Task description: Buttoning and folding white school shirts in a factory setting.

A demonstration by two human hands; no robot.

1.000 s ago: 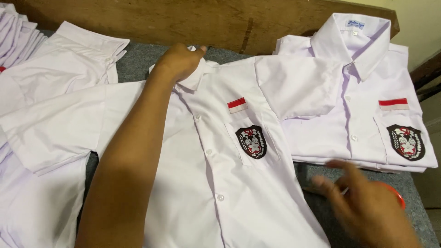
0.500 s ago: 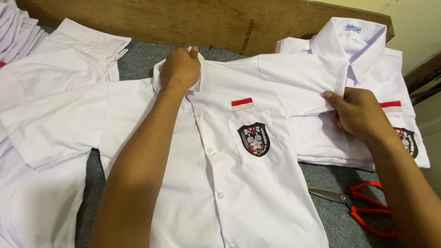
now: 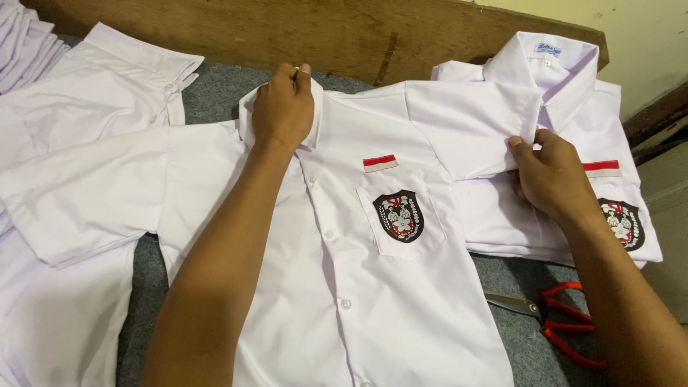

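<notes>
A white short-sleeved shirt (image 3: 401,301) lies buttoned and face up on the grey cloth surface, with a dark round badge on its chest pocket and a small red-and-white strip above it. My left hand (image 3: 283,107) grips the shirt's collar at the top. My right hand (image 3: 548,175) pinches the edge of the shirt's right sleeve, over a stack of folded white shirts (image 3: 566,86) with the same badge.
Red-handled scissors (image 3: 559,322) lie on the grey surface (image 3: 208,86) at the lower right. More white shirts (image 3: 93,79) spread out at the left. A wooden board (image 3: 358,36) runs along the back edge.
My right hand has risen from above the scissors to the sleeve and taken hold of its edge. My left hand has stayed on the collar, sliding slightly right.
</notes>
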